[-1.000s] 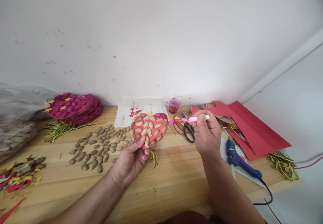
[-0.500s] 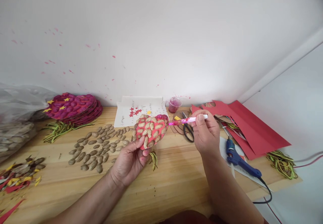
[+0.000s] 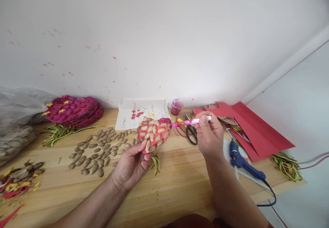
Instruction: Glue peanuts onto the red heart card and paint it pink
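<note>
My left hand point(image 3: 132, 164) holds a red card piece covered with peanuts point(image 3: 154, 133), thumb on its front and fingers beneath. A few peanuts at its upper right edge are painted purple; the others are bare tan shells. Green-yellow strands point(image 3: 155, 164) hang below it. In my right hand point(image 3: 209, 133) a white-handled paintbrush point(image 3: 190, 122) is pinched between thumb and fingers, its magenta bristles at the right edge of the card. Behind the brush stands a clear plastic cup of purple paint point(image 3: 177, 107).
Loose peanuts point(image 3: 95, 156) lie left of my hand, with a stack of purple peanut-covered pieces point(image 3: 74, 109) behind. Scissors point(image 3: 190, 132), a blue glue gun point(image 3: 244, 166) and red card sheets point(image 3: 262, 128) are on the right. Printed paper with stars point(image 3: 128, 108) is against the wall.
The view has shifted very slightly. Both hands keep their grips, and the brush tip stays at the right edge of the peanut-covered card.
</note>
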Tool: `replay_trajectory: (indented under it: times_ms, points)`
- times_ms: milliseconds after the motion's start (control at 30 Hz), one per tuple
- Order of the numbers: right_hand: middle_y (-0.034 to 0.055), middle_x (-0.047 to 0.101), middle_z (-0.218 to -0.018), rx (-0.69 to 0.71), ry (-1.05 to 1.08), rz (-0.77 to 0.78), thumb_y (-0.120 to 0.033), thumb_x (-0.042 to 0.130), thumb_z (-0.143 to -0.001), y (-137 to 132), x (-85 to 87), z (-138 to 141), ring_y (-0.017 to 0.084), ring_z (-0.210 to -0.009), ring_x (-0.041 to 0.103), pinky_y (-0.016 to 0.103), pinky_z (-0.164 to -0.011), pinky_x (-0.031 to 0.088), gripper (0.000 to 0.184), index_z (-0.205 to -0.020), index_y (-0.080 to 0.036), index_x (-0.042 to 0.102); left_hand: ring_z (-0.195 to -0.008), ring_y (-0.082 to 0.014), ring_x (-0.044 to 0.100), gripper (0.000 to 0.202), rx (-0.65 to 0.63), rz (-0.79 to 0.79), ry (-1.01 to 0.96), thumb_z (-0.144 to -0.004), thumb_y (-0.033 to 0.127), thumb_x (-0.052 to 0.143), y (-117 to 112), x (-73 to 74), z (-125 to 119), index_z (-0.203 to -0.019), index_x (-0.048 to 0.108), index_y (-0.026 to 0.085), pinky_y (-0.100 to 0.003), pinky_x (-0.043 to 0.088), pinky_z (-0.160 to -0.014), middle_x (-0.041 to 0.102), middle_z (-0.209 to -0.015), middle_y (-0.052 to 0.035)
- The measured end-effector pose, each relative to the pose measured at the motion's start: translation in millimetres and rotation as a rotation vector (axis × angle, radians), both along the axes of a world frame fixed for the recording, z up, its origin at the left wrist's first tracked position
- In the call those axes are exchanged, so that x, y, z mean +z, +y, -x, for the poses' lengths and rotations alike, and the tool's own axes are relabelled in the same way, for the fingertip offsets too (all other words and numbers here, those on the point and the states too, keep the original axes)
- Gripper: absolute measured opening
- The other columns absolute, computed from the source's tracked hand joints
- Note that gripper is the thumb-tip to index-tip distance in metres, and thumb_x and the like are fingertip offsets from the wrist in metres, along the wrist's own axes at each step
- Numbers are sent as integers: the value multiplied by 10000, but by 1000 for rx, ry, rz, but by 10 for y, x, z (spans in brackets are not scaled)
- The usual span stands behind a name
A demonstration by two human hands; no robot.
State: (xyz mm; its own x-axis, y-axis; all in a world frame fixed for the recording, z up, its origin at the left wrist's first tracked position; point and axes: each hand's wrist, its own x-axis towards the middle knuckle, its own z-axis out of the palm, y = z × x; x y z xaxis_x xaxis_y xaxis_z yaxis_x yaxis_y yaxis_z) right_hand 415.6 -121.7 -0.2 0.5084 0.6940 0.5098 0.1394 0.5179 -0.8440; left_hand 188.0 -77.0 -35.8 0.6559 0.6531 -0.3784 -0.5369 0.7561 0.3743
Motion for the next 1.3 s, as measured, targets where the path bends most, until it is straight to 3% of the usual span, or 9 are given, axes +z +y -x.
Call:
replay_trajectory:
  times_ms: [233, 1000, 1300]
  points:
    - [-24, 571, -761, -99, 2, 56, -468, 655, -969, 19, -29, -24, 126, -665, 501, 269, -637, 409, 242, -927, -230, 666, -470, -54, 450, 122, 1, -46, 21, -819, 128, 733, -4, -2, -5, -791, 614, 124, -121, 384, -376, 536, -632, 15]
    - [-16, 548, -724, -77, -52, -3, -448, 637, -985, 16, -10, 22, 134, -631, 472, 282, -571, 368, 221, -909, -243, 667, -466, -50, 462, 144, 38, -37, 47, -795, 129, 768, -3, -1, -10, -785, 626, 104, -132, 405, -377, 571, -655, -1]
    - [-14, 566, -755, -85, -26, 0, -445, 648, -980, 21, -28, 3, 131, -662, 496, 283, -626, 402, 218, -913, -239, 678, -470, -51, 457, 144, 53, -40, 48, -792, 126, 764, 3, -7, -17, -782, 622, 107, -130, 396, -375, 559, -646, 5]
